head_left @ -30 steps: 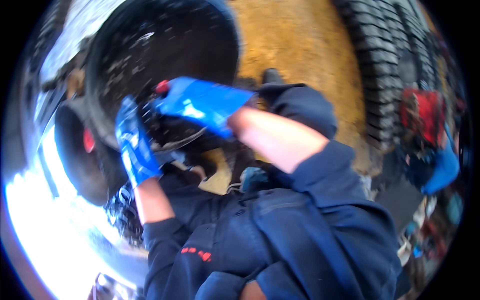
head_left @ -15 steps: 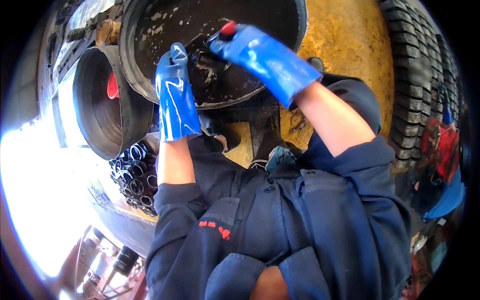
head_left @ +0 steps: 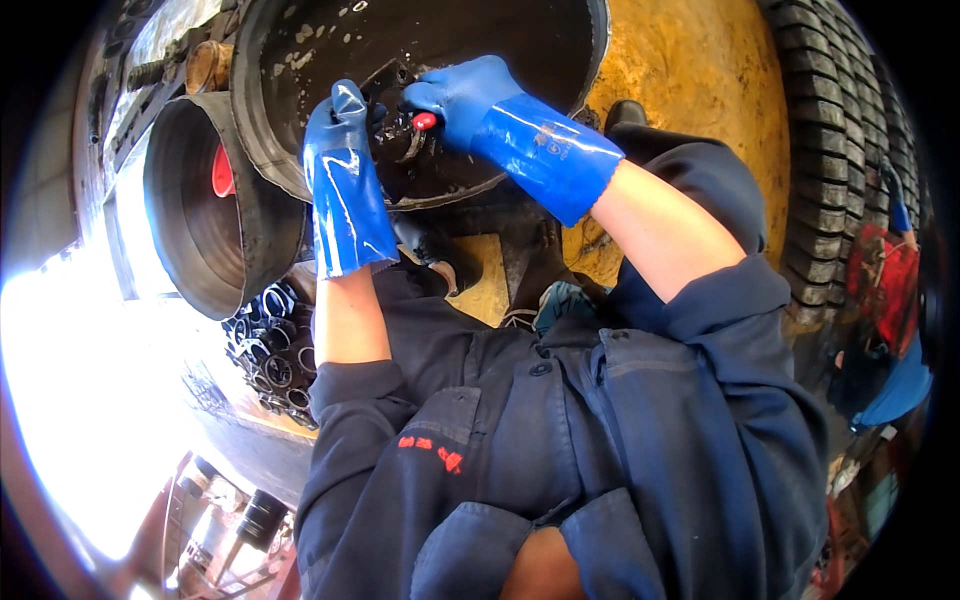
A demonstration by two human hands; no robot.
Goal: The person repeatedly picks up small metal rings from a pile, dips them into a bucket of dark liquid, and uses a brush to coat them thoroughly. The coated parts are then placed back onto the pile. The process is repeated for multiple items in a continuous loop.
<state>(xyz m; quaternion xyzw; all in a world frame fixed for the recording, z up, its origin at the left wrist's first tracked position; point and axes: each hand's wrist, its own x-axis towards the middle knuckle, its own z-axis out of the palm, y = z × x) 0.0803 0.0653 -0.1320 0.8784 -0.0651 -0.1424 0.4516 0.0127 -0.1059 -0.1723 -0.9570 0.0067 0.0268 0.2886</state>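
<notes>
Both my hands wear long blue rubber gloves and work over a wide round basin [head_left: 250,110] of dark liquid. My left hand [head_left: 340,125] has its fingers closed at the side of a dark, wet metal part [head_left: 410,150], whose full shape is hidden. My right hand [head_left: 465,100] is curled round a red-handled tool [head_left: 425,121]; only the rounded red end of its handle shows below the fingers. The tool's working end is hidden near the part.
Left of the basin, an open drum [head_left: 190,210] lies tilted with a red round object [head_left: 223,170] inside. A pile of dark ring-ended metal parts [head_left: 270,360] sits nearer me. Large tyres [head_left: 830,150] stand at the right beside yellow flooring [head_left: 690,80].
My right hand has tilted and brought the red handle end nearer to me and slightly left, down beside the metal part. The left hand has shifted only slightly.
</notes>
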